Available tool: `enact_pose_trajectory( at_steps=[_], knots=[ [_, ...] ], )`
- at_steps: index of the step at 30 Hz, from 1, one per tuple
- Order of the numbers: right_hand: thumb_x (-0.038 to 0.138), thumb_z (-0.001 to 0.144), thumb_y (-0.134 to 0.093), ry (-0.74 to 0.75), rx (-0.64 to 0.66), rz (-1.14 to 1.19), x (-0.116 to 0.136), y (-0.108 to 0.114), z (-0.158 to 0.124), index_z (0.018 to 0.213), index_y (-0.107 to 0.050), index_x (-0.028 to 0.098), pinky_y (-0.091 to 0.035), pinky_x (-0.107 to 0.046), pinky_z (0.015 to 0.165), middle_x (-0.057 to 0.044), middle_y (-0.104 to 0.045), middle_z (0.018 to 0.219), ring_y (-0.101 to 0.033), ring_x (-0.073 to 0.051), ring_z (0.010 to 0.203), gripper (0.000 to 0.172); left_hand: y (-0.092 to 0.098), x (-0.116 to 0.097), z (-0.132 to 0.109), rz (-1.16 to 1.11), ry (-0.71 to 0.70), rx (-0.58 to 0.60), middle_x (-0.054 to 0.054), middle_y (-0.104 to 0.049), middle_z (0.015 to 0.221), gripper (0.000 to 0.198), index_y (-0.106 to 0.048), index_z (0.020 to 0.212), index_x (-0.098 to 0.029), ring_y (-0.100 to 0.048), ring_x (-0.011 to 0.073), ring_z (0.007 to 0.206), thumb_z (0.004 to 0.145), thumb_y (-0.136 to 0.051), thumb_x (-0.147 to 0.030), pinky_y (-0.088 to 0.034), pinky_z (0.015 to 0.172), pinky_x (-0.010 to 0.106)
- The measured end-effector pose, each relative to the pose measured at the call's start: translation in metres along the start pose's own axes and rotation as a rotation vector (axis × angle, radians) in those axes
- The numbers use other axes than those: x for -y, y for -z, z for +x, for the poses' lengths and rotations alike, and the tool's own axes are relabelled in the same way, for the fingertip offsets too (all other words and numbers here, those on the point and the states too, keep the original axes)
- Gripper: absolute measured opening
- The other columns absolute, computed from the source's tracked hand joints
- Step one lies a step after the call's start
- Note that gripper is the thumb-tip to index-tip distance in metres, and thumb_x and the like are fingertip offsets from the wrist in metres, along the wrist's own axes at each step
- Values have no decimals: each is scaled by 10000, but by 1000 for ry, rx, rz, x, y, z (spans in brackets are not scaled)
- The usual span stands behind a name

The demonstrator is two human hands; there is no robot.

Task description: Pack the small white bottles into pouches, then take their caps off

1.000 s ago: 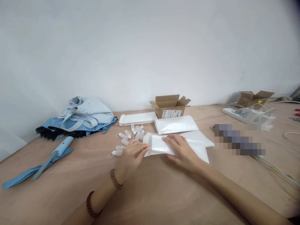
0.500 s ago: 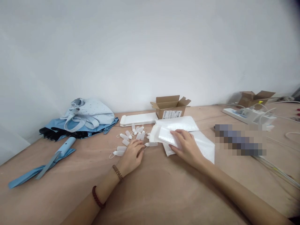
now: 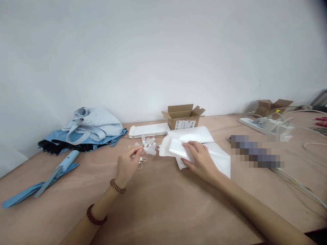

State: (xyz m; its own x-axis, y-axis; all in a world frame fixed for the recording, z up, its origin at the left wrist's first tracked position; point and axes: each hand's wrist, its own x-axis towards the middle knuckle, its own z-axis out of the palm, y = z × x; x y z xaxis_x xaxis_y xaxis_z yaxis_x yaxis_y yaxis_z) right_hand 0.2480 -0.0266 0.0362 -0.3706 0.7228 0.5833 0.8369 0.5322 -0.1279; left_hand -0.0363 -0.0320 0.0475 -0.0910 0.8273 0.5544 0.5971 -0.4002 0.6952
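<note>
My left hand (image 3: 128, 165) is pinched on small white plastic bottles (image 3: 149, 149) with string loops, lifting them just above the wooden table (image 3: 163, 204). More of these little bottles (image 3: 147, 140) lie behind it. My right hand (image 3: 200, 160) lies flat, fingers stretched, on a stack of white plastic pouches (image 3: 176, 149). Further pouches (image 3: 192, 133) spread under and behind that hand.
A small open cardboard box (image 3: 182, 116) and a flat white packet (image 3: 149, 129) stand at the back by the wall. A light blue bag (image 3: 93, 124) and a blue folded umbrella (image 3: 43, 180) lie at the left. A power strip with cables (image 3: 265, 126) and another box (image 3: 272, 106) are at the right.
My left hand has closed on some small bottles and drawn them left and up off the table. My right hand slid the pouch stack back and stays pressed on it.
</note>
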Motion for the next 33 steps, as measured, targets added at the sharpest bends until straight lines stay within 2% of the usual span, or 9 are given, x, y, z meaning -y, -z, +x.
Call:
enact_pose_trajectory(
  at_steps=[4, 8, 14, 18, 22, 26, 30, 33],
  knots=[
    [258, 815, -556, 6, 20, -7, 4, 0, 0, 1224, -471, 139, -389, -464, 896, -182, -480, 1187, -452, -322, 1120, 434, 3, -7, 0, -208, 194, -69, 91, -693, 1035, 279, -710, 892, -142, -640, 223, 959, 794, -600, -378, -509, 862, 339],
    [237, 809, -555, 40, 32, 9, 10, -2, -2, 1239, -453, 141, -380, -470, 904, -182, -480, 1196, -440, -318, 1138, 452, 0, -12, -3, -350, 309, -66, 85, -714, 1006, 283, -723, 898, -147, -646, 231, 980, 764, -644, -384, -480, 936, 379],
    [230, 798, -556, 97, 67, 99, 17, 0, -4, 1267, -423, 173, -390, -468, 897, -167, -479, 1213, -448, -306, 1134, 491, -11, -11, -9, -565, 464, 61, 109, -729, 961, 329, -715, 923, -116, -661, 248, 969, 722, -690, -376, -489, 925, 412],
    [235, 800, -555, 97, 78, 136, 20, 1, -6, 1263, -430, 177, -398, -456, 894, -157, -493, 1194, -473, -292, 1093, 484, -15, -10, -12, -592, 508, 160, 118, -723, 987, 312, -724, 904, -119, -662, 245, 962, 735, -680, -378, -489, 916, 394],
    [223, 792, -552, 100, 80, 138, 21, 1, -6, 1260, -438, 194, -410, -459, 880, -149, -505, 1178, -486, -295, 1076, 482, -16, -15, -14, -454, 412, 243, 73, -733, 937, 331, -735, 891, -152, -664, 240, 910, 793, -594, -435, -517, 846, 375],
    [210, 791, -548, 112, 90, 137, 22, 0, -7, 1255, -434, 190, -411, -464, 876, -151, -502, 1176, -478, -296, 1079, 479, -17, -23, -18, -185, 174, 298, 18, -725, 956, 307, -730, 874, -196, -640, 234, 931, 862, -502, -402, -501, 828, 352],
    [183, 782, -544, 134, 112, 135, 24, 1, -7, 1246, -436, 167, -409, -464, 874, -163, -495, 1175, -462, -302, 1095, 477, -20, -27, -23, -38, -26, 322, 40, -705, 1024, 272, -706, 894, -201, -609, 225, 986, 900, -465, -327, -458, 894, 362],
    [174, 778, -537, 165, 110, 151, 26, 3, -8, 1251, -431, 165, -409, -462, 879, -164, -497, 1173, -458, -300, 1101, 484, -21, -31, -27, -9, -124, 388, 52, -696, 994, 276, -679, 917, -202, -592, 214, 958, 924, -423, -306, -459, 864, 355]
  ],
)
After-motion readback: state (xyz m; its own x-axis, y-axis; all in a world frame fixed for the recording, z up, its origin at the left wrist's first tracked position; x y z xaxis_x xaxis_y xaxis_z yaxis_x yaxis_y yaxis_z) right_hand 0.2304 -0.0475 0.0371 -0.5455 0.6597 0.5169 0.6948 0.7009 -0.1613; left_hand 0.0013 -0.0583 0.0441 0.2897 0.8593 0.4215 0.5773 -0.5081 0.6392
